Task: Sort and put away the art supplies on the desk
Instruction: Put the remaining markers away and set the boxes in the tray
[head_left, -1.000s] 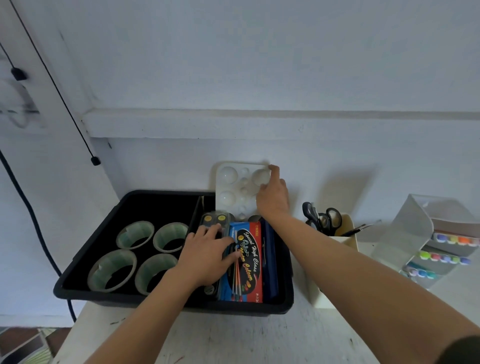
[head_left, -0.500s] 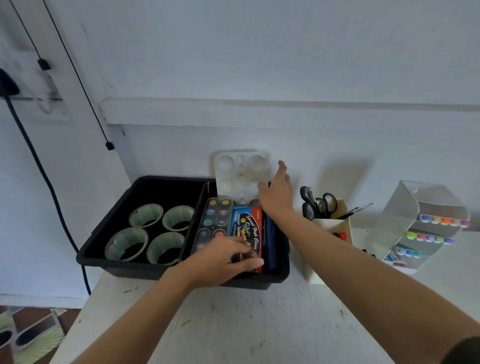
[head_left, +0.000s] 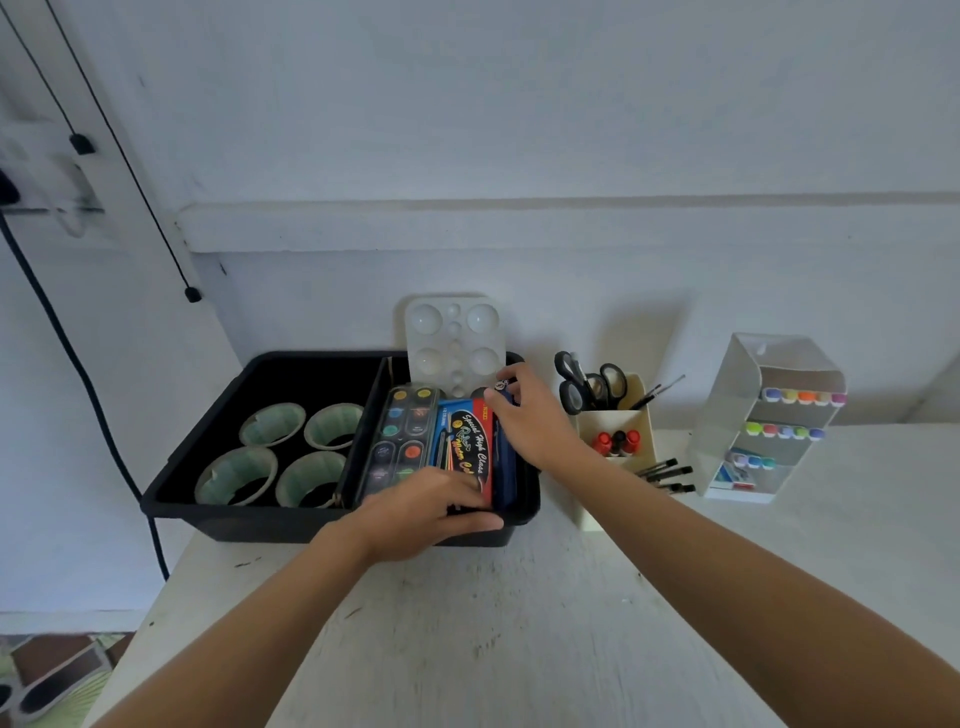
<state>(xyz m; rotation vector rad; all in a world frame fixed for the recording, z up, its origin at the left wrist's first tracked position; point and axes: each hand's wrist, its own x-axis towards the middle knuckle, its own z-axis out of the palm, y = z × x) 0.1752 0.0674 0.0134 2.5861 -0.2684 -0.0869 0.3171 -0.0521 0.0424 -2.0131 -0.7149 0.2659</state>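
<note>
Black plastic bin (head_left: 208, 499) on the scuffed white desk (head_left: 519, 623). Left compartment: four tape rolls (head_left: 236, 475). Right compartment: watercolour tray (head_left: 400, 436), glossy paint box (head_left: 467, 447), blue case (head_left: 504, 467), with a white welled palette (head_left: 454, 338) upright at the far end. The left hand (head_left: 421, 512) clasps the box's near end and the right hand (head_left: 530, 421) grips the case's far end. A scissors holder (head_left: 615, 421) and marker rack (head_left: 769, 415) stand to the right.

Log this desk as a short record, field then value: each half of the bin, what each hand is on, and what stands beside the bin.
Black bin, left half: four tape rolls
Black bin, right half: watercolour pan set, paint box, blue case; white palette upright at the back
Left hand: grips the paint box's near end
Right hand: seems to pinch the blue case's far end
Right of bin: cream holder with scissors, then marker rack
</note>
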